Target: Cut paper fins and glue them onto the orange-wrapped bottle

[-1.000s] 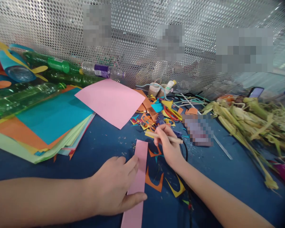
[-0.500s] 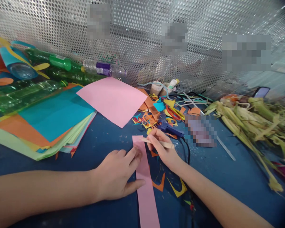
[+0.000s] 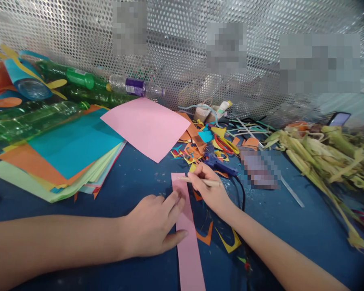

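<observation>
A long pink paper strip [image 3: 190, 250] lies on the blue table, running from the near edge towards the middle. My left hand [image 3: 157, 222] rests palm down across its left side, fingers stretched out and thumb apart, pressing on the paper. In my right hand [image 3: 210, 190] a pale pencil [image 3: 204, 182] is pinched in a writing grip, its tip over the far end of the strip. Whether there is any mark under the tip is too small to tell. Beyond the strip lies a larger pink sheet [image 3: 147, 127].
Stacked coloured paper [image 3: 75, 145] lies left, with green bottles [image 3: 36, 119] behind. A blue glue gun [image 3: 220, 163] and its cord sit among paper scraps [image 3: 197, 149] and scissors [image 3: 227, 144]. Dry corn husks [image 3: 318, 161] cover the right. A perforated metal screen [image 3: 176, 44] stands behind.
The pencil tip has shifted slightly left across the strip's far end, with my right hand still gripping it. My left hand stays on the strip. The whole view has moved a little.
</observation>
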Demonstrator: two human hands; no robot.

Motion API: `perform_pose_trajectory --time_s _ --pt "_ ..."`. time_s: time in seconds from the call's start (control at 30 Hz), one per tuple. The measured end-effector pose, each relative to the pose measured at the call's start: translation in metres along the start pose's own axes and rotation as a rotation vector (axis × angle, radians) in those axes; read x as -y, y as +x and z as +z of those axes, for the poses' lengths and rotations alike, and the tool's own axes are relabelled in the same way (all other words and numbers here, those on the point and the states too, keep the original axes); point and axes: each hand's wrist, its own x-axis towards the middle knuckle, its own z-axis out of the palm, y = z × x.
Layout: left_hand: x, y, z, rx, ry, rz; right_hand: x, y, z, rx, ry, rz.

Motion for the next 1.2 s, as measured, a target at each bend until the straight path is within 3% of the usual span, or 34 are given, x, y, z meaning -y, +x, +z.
perform_pose_trajectory --time_s 0.37,1.2 --pt "-0.0011 0.0018 -0.0006 0.026 0.015 -0.012 -0.0003 0.0019 0.0026 0.111 -0.093 -0.008" --pt "-0.0004 0.0016 0.0007 0.035 -0.005 -0.022 0.0019 0.0022 0.0027 0.11 -0.147 -0.032"
